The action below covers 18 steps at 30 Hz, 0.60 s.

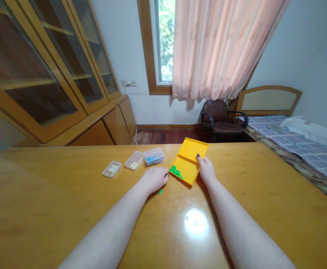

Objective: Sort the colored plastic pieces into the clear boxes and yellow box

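My right hand (207,170) grips the right side of an opened yellow plastic case (190,164), its thumb over the edge near the hinge. The case is tilted above the table, and small green pieces (175,172) are heaped in its lower left corner. Beside that corner is my left hand (155,179), fingers curled together; whatever they hold, if anything, is hidden. A single green piece (160,191) lies on the table just below the left hand.
Left of the case stand a clear box with blue pieces (154,157), a clear tray with cream pieces (134,161) and a small clear box (112,169). All are on the wooden table (54,209). Past its far edge is a chair (219,117).
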### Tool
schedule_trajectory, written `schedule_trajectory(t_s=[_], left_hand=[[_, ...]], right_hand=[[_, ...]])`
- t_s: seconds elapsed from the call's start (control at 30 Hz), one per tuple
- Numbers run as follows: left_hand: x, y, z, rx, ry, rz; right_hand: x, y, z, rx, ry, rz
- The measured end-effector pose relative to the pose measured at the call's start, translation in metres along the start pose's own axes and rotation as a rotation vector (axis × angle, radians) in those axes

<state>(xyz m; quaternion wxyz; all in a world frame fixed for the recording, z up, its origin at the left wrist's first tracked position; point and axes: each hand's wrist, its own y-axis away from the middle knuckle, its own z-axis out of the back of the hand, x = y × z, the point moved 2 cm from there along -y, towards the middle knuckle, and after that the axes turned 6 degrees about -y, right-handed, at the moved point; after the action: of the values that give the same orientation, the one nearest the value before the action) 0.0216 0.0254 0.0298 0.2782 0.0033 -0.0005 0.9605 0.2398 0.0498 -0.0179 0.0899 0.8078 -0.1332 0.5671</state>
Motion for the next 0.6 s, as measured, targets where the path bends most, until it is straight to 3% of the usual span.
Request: schedule_trajectory(t_s=[0.17,0.27,0.33,0.5,0.6], left_hand=[[-0.008,-0.005,0.003,-0.17,0.156,0.041],[-0.004,-0.005,0.004,-0.184,0.158,0.077],[0.003,-0.003,0.006,-0.118,0.101,0.124],[0.021,0.004,0.011,0.195,-0.03,0.231],[0.022,0.005,0.01,0.21,-0.037,0.233]], right_hand=[[0.0,0.001,-0.002,-0.002,0.018,0.001],[0.001,0.002,-0.002,-0.001,-0.013,0.003],[0.002,0.002,-0.002,-0.005,-0.008,0.006],[0.002,0.002,-0.001,-0.007,0.017,0.001],[0.001,0.001,-0.001,-0.018,0.027,0.001]])
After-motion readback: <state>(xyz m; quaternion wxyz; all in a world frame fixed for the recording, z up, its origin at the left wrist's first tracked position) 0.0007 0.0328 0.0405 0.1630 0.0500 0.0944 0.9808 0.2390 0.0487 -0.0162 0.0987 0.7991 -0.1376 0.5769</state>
